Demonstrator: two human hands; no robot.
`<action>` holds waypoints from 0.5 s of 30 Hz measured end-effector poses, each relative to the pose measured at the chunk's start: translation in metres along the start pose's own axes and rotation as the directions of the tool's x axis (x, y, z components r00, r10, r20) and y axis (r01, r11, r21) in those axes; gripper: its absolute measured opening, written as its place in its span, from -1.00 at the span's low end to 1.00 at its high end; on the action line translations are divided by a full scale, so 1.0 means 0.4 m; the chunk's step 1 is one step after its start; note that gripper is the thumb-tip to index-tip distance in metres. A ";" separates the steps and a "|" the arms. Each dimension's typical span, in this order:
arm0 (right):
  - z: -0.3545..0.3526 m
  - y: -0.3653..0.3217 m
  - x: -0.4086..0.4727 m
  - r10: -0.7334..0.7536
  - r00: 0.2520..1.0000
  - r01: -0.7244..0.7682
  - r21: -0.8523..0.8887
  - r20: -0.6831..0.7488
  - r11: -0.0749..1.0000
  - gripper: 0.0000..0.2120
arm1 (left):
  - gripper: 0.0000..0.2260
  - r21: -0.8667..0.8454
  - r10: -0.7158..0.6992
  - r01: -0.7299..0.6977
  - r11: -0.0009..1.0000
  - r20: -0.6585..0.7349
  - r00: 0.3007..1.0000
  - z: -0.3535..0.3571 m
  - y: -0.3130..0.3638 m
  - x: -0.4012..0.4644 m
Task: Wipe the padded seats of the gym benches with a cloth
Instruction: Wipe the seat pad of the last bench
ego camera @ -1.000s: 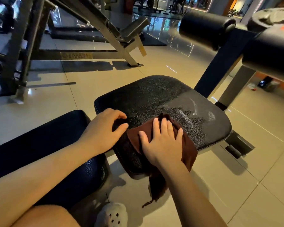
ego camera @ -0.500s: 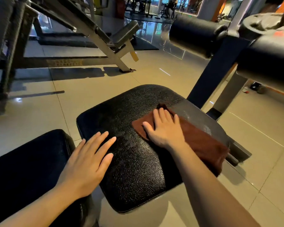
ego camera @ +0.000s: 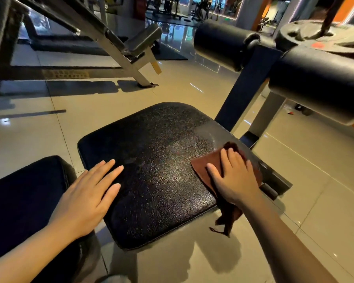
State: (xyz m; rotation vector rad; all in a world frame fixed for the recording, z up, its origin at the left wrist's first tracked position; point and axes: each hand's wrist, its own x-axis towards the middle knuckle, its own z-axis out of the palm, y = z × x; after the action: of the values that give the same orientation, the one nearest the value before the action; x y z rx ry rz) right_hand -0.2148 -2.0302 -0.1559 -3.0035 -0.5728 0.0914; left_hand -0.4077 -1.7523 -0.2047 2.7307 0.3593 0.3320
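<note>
Brown cloth (ego camera: 204,168) lies flat on the right edge of the black padded seat (ego camera: 155,180), one end hanging off the near right side toward the floor. Right hand (ego camera: 233,178) presses on the cloth, fingers straight and together, palm down, not curled round it. Left hand (ego camera: 88,195) rests flat on the seat's left edge, fingers extended, holding nothing, well apart from the cloth. Seat surface pebbled; a paler smeared patch shows just beyond the cloth. Second dark pad (ego camera: 25,201) sits just beside the seat at lower left, under the left forearm. Behind the seat, a dark upright post (ego camera: 247,88) carries two black roller pads (ego camera: 223,43), with a weight plate (ego camera: 323,35) at upper right. Another bench frame (ego camera: 119,48) stands on the glossy tiled floor (ego camera: 90,103) farther back left.
</note>
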 end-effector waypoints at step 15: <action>-0.001 -0.064 0.274 -0.085 0.995 0.082 -0.077 -0.043 0.994 -0.28 | -0.48 0.013 0.018 -0.017 1.000 -0.037 0.999 0.003 0.007 0.016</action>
State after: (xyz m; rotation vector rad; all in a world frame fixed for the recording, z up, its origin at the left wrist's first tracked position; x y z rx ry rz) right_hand -0.1225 -1.9660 -0.1578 -3.0399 -0.7115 -0.0057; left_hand -0.4007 -1.7535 -0.2037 2.7451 0.3490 0.3870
